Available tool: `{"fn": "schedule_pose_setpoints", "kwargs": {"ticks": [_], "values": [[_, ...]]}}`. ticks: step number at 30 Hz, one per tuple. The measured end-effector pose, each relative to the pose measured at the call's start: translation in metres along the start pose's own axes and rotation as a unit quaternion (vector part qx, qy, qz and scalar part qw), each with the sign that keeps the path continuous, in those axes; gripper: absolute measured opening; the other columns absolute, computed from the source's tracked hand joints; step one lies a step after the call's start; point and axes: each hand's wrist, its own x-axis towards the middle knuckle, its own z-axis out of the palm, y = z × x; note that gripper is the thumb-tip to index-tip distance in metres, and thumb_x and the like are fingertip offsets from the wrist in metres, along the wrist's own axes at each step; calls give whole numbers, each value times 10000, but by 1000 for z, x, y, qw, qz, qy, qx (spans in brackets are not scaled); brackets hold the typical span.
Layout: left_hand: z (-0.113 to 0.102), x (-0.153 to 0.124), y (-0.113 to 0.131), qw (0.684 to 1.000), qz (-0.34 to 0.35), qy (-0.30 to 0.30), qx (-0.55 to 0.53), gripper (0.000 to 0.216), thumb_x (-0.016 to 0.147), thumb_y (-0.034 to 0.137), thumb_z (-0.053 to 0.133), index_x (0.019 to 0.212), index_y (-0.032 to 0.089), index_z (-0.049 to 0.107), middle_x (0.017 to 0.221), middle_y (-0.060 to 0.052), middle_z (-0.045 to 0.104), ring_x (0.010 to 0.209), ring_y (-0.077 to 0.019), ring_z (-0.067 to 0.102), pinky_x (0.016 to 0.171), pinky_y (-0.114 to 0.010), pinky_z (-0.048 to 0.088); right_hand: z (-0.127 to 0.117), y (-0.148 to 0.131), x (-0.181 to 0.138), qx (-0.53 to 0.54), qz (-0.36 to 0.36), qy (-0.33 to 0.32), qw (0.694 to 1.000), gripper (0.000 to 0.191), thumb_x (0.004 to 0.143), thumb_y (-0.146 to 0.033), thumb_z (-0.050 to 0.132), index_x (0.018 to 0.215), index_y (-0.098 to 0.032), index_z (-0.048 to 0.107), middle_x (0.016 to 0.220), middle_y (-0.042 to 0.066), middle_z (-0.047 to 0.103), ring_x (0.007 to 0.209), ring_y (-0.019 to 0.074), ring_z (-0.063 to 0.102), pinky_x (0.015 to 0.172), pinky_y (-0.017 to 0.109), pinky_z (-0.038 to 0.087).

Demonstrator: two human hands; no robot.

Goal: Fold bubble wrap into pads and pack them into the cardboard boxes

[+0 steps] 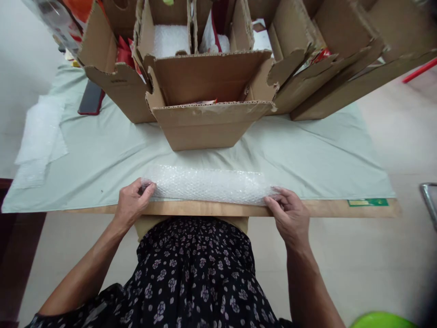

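Observation:
A long strip of clear bubble wrap lies along the front edge of the table, directly before me. My left hand pinches its left end between thumb and fingers. At the opposite end, my right hand grips the right corner, thumb on top. The strip is stretched fairly straight between both hands and rests on the pale green cloth. Just beyond it stands an open cardboard box, with a bit of something orange and white showing inside.
Several more open cardboard boxes stand in a row behind, holding packets and bubble wrap. A dark phone lies at the left, near loose bubble wrap sheets. A green label is on the wooden table edge.

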Motion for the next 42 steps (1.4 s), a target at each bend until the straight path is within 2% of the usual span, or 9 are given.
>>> {"fn": "schedule_pose_setpoints", "kwargs": {"ticks": [6, 11, 15, 20, 24, 28, 33, 38, 42], "values": [[3, 3, -3, 990, -11, -27, 138, 318, 862, 500, 531, 829, 224, 686, 772, -42, 726, 720, -227, 658, 754, -356, 500, 19, 2, 5, -163, -30, 22, 986, 425, 872, -501, 687, 1164, -192, 692, 789, 9, 682, 639, 158, 596, 738, 353, 564], [-1, 3, -5, 977, -33, 0, 212, 459, 840, 522, 616, 1150, 191, 691, 977, -84, 729, 869, -274, 692, 842, -393, 528, 9, 3, 13, -294, -67, 9, 953, 576, 892, -591, 627, 1273, -161, 661, 960, 78, 703, 656, 172, 557, 735, 368, 520], [-1, 3, -7, 971, -29, -22, 236, 368, 849, 540, 621, 995, 211, 700, 1014, -94, 708, 890, -281, 682, 807, -391, 526, 13, 3, 25, -348, -95, 1, 933, 512, 893, -623, 593, 1115, -174, 704, 1020, 128, 698, 807, 249, 599, 807, 433, 505], [4, 3, -6, 985, 18, -31, 171, 246, 838, 467, 589, 753, 237, 596, 845, -50, 662, 757, -224, 630, 693, -338, 481, 23, -8, 31, -258, -109, -48, 959, 264, 881, -472, 615, 791, -224, 612, 925, 95, 715, 856, 256, 640, 817, 426, 515], [-14, 7, -4, 995, 4, -13, 101, 209, 817, 455, 598, 790, 248, 604, 780, -8, 685, 731, -207, 637, 686, -309, 490, 8, -30, 10, -92, -26, -86, 992, 321, 868, -459, 717, 1072, -219, 651, 818, 22, 709, 683, 181, 651, 632, 313, 531], [-47, 42, -7, 992, 14, 41, 121, 181, 834, 375, 598, 938, 241, 661, 912, -32, 754, 852, -236, 696, 808, -338, 528, 18, -51, -22, -3, -14, -193, 981, 749, 895, -410, 745, 1559, -235, 446, 895, 22, 746, 665, 170, 689, 618, 302, 586], [-61, 127, 2, 970, 92, 46, 222, 282, 855, 187, 559, 1107, 199, 685, 1024, -94, 764, 992, -281, 702, 973, -424, 510, 95, -73, -58, 43, -46, -340, 938, 661, 929, -295, 662, 1567, -277, 492, 1522, 115, 599, 1326, 291, 637, 1093, 473, 558], [-35, 195, 25, 948, 133, -31, 287, 340, 877, 95, 495, 1151, 113, 694, 1113, -136, 756, 1075, -285, 675, 997, -445, 473, 149, -88, -77, 70, -63, -435, 896, 639, 918, -193, 595, 1549, -268, 526, 1447, 91, 668, 1225, 273, 695, 1078, 479, 559], [-10, 192, 26, 950, 163, -13, 265, 359, 918, 123, 480, 1227, 65, 654, 1264, -153, 692, 1227, -320, 610, 1076, -488, 409, 150, -90, -80, 37, -103, -488, 866, 390, 944, -253, 594, 1304, -241, 744, 1233, 95, 769, 1098, 272, 737, 996, 457, 590]]}}
